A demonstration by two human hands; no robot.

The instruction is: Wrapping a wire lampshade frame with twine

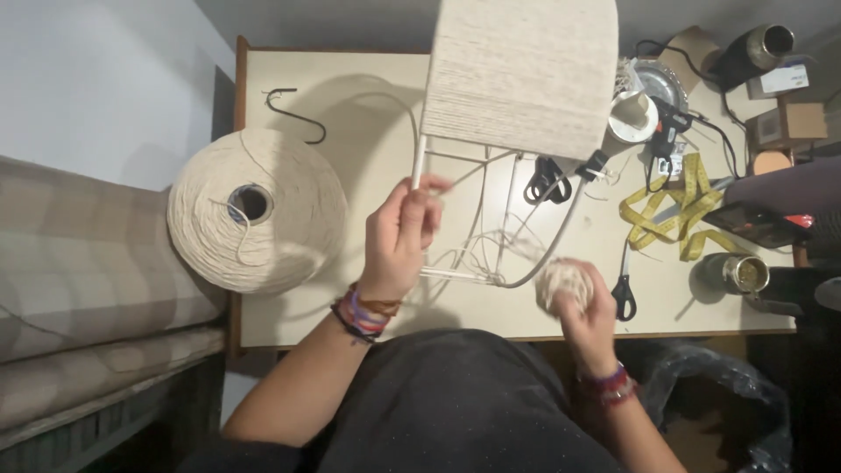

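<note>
2 hands shared the work: the left hand (401,229) pinched a white rod of the frame (420,162), apparently steadying the cord-wrapped shade (524,74) above the table (350,105), while the right hand (589,317) closed around a small cord ball (562,282) near the table's front edge, probably keeping the strand taut. A big spool (257,210) sat left; scissors (624,293), a yellow tape (670,215) and a glue gun (666,123) crowded the right.
</note>
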